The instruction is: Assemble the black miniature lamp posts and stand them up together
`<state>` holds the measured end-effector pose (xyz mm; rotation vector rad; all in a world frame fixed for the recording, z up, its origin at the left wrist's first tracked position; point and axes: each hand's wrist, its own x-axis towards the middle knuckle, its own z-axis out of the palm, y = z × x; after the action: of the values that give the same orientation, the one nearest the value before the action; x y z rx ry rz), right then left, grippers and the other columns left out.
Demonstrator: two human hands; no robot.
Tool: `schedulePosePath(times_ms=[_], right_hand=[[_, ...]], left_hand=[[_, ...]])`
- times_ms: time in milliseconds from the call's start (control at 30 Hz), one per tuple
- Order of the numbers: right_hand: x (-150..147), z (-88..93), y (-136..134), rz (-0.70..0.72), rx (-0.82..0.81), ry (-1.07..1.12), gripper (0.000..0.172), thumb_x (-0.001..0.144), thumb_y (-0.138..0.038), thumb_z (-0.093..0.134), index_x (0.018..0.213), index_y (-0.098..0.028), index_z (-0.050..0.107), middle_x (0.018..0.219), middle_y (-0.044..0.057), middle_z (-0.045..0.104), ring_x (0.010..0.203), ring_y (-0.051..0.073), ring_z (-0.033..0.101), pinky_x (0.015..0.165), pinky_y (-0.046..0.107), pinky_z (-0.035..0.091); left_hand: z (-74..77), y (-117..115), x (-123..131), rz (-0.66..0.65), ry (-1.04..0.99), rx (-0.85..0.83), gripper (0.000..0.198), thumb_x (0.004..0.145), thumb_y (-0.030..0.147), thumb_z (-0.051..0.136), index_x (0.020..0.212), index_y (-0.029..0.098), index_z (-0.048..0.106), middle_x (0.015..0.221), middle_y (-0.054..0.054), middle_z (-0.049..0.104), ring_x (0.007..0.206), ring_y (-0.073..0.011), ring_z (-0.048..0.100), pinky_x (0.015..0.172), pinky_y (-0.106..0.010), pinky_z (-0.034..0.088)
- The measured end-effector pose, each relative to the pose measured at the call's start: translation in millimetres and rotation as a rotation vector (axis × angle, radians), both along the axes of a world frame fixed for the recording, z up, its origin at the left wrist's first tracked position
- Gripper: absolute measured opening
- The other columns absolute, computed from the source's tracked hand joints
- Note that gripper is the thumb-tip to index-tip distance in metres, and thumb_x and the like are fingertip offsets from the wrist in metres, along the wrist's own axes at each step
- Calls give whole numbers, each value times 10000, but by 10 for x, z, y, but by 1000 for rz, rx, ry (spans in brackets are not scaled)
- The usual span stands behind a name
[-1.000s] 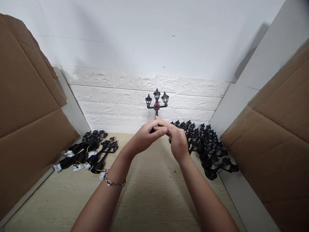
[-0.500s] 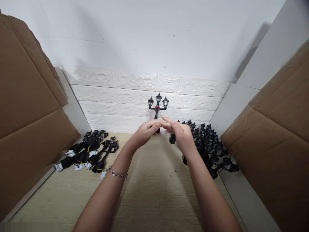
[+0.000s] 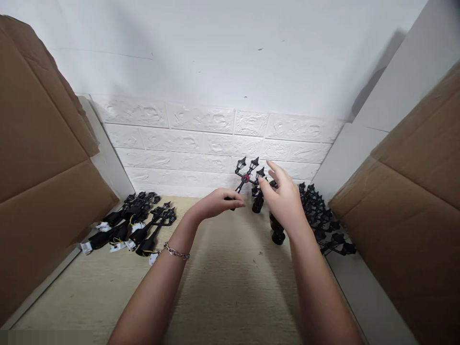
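Note:
A small black toy street lamp (image 3: 246, 178) with three lantern heads and a red ring at its hub leans to the right. My left hand (image 3: 222, 201) is closed around its lower post, which the fingers mostly hide. Beside the lamp's right lantern, my right hand (image 3: 282, 194) is raised with thumb and fingers apart, holding nothing. Whether its thumb touches that lantern I cannot tell. Behind and below my right hand, more black street lamps (image 3: 316, 206) lie in a pile, and a round black base (image 3: 278, 237) pokes out under the wrist.
At the left lie several black lamps (image 3: 147, 235) with yellow wires and white pieces at their ends. Brown cardboard (image 3: 46, 158) stands on the left, and another cardboard sheet (image 3: 406, 191) on the right. A white brick-patterned wall (image 3: 187, 143) closes off the back of the table (image 3: 230, 287).
My right hand has come away from my left and moved right, its fingers opening. The held lamp has gone from upright to tilted right and sits slightly lower.

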<state>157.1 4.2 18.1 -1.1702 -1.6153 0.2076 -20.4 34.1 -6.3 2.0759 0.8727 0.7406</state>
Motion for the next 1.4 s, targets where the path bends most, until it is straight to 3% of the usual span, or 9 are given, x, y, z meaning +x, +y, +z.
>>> schedulePosePath(times_ms=[100,167,333,433,567,767,933,1167,1400], right_hand=[[73,3,24,-47,44,56,534,764,-330,509,1269,-170,438,1320,125,411,1196,268,398,943,433,376],[128,26,22,-94,34,84,513,764,-355,511,1240,-168,474,1293,125,444,1172,271,424,961,443,352],[207,93,-25,-120,-150,62,366,786,-423,464,896,-149,682,887,68,668,900,256,591,835,385,434],[201,103,-36,-114,-162,62,317,767,-399,490,814,-158,690,815,43,672,835,238,602,787,352,442],[192,82,5,-110,-102,172,304,741,-377,531,916,-164,659,877,63,669,792,202,607,756,329,443],[188,79,23,-34,-106,202,266,758,-371,503,709,-147,637,697,33,639,680,164,575,626,270,429],[136,103,-28,37,-96,263,266,757,-386,517,733,-151,641,711,22,631,680,146,565,618,249,437],[92,96,-74,-4,-38,172,257,729,-402,576,698,-154,637,618,2,592,575,120,523,591,239,408],[52,92,-97,-17,-59,93,214,739,-354,565,663,-167,638,632,-4,614,598,119,541,602,226,400]], left_hand=[[15,-20,-17,-72,14,-35,236,738,379,568,749,169,674,864,-50,616,711,-125,534,628,-248,439],[30,-38,-30,-125,38,-65,195,716,343,595,747,175,688,849,-46,621,668,-110,528,580,-224,434],[55,-75,-24,-203,93,-100,167,694,323,622,744,188,707,861,-50,641,680,-116,541,556,-210,422],[56,-77,-5,-168,90,-79,177,704,333,617,759,191,706,833,-44,641,643,-104,522,537,-208,403],[59,-67,-1,-89,14,-43,168,712,326,615,770,199,708,871,-42,635,671,-104,522,545,-209,400],[56,-59,-11,-69,-5,-71,183,696,345,629,771,198,710,927,-48,632,673,-99,517,529,-207,389],[49,-54,-6,-52,23,-90,201,706,353,616,782,191,707,928,-34,635,675,-94,519,541,-205,386],[83,-89,35,40,146,111,220,755,334,547,751,178,702,857,-26,645,787,-142,559,727,-252,395],[126,-163,73,68,168,44,393,751,485,489,572,149,586,652,-9,567,601,-113,495,564,-231,363]])
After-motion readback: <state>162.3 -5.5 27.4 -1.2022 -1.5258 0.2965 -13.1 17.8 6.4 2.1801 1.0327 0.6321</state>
